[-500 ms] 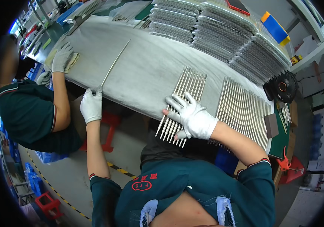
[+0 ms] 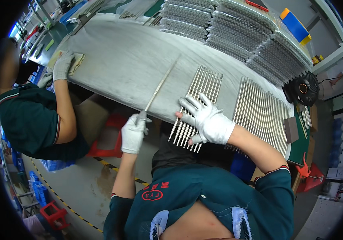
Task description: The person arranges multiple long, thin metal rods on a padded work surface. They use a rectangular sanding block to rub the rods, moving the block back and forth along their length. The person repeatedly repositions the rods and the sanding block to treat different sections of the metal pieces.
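Observation:
My left hand (image 2: 134,134), in a white glove, is closed around the near end of a thin metal rod (image 2: 157,89) at the table's front edge. The rod slants away to the upper right over the cloth, slightly blurred. Right of it lies a row of similar metal rods (image 2: 203,82), side by side, their near ends jutting past the edge. Across this row rests my gloved right hand (image 2: 209,122), palm down with fingers spread; bare fingertips show through the glove. A larger row of rods (image 2: 261,116) lies just right of that hand.
Tall stacks of rods in clear plastic wrapping (image 2: 239,34) stand along the back. A black fan (image 2: 302,89) and a grey block (image 2: 291,130) are at the right. On the left, a co-worker's gloved hand (image 2: 63,66) rests by a yellowish cloth (image 2: 77,64). Pale cloth covers the table (image 2: 111,52).
My left hand has moved right with the rod, bringing it close to the small row. My right hand stays spread on that row. The co-worker's hand has shifted slightly.

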`<act>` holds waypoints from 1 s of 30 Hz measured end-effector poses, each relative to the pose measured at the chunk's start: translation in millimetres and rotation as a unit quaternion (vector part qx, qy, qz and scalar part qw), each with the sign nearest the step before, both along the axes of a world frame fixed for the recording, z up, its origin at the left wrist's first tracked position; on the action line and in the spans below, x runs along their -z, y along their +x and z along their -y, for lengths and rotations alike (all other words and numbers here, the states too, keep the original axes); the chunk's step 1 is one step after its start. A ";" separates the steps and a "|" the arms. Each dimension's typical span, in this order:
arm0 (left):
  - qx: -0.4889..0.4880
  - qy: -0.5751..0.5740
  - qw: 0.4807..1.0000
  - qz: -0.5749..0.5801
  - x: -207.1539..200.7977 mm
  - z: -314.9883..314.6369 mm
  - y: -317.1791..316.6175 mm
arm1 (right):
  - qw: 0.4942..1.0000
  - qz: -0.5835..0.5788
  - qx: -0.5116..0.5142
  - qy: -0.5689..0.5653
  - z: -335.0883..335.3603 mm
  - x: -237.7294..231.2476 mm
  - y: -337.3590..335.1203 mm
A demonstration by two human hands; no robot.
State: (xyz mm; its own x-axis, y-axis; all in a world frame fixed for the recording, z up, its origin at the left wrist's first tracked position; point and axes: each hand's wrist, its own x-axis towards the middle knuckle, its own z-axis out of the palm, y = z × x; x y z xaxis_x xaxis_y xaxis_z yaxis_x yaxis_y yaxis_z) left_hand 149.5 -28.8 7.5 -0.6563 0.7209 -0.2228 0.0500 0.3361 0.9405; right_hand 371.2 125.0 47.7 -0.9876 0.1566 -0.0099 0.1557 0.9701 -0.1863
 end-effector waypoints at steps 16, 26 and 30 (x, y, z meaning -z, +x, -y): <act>0.176 -0.019 0.980 -0.091 -13.5 20.2 47.5 | 1.000 0.013 0.007 -0.016 0.1 -1.3 -1.8; 0.232 0.067 0.944 -0.223 6.3 28.6 38.4 | 1.000 0.011 0.005 -0.025 -1.1 -3.3 -0.7; 0.204 0.044 0.964 -0.165 1.1 32.0 34.5 | 0.999 -0.031 0.006 -0.011 -15.6 -10.6 -1.0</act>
State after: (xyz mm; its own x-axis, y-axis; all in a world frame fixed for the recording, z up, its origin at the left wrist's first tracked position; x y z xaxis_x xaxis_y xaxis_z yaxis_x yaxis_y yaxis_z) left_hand 184.0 -60.8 6.4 -0.3386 0.9406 0.0230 0.4633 0.1454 0.8742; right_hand 370.2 140.6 58.3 -0.9844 0.1692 0.0483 0.1550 0.9637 -0.2175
